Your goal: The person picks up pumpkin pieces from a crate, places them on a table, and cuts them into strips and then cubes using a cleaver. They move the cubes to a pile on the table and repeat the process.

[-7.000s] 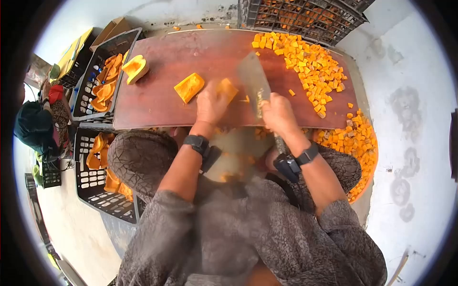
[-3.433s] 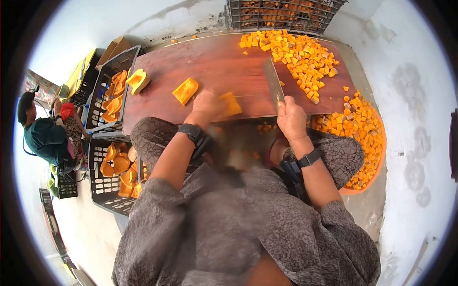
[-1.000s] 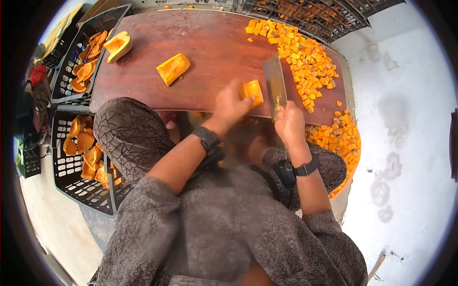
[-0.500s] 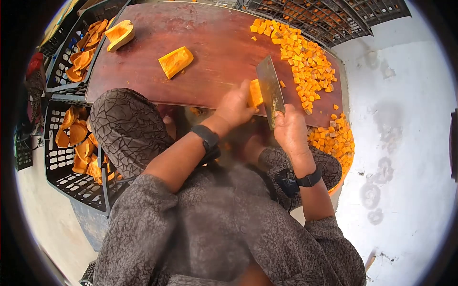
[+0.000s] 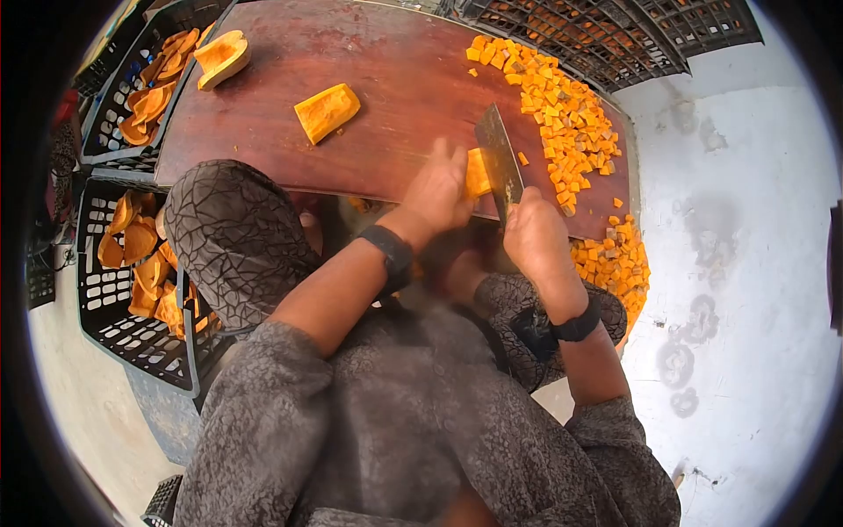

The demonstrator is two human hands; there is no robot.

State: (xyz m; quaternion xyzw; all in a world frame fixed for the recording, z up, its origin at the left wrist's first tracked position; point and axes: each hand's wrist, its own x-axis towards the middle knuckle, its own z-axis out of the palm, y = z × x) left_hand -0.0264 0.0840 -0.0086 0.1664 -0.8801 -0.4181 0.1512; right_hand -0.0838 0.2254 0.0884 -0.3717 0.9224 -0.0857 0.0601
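Note:
My right hand [image 5: 536, 230] is closed around the handle of a cleaver [image 5: 498, 154], whose broad blade stands nearly upright at the near edge of the red-brown board [image 5: 399, 105]. Just left of the blade lies an orange pumpkin piece [image 5: 477, 173], partly hidden by the blade and fingers. My left hand [image 5: 439, 186] is closed on that piece from its left side. Farther left on the board rests a larger pumpkin chunk [image 5: 327, 112]. At the far left corner sits a hollowed pumpkin section [image 5: 221, 60].
Many pumpkin cubes [image 5: 571, 123] cover the board's right side, and more cubes [image 5: 615, 259] are heaped below its right edge. Black crates [image 5: 132, 325] at the left hold curved pumpkin pieces. Other black crates [image 5: 606, 44] stand behind the board. A pale wall [image 5: 738, 263] is at right.
The left hand's fingers have lifted and shifted slightly on the pumpkin piece. The cleaver and right hand have moved a little to the right, and the whole view has shifted slightly.

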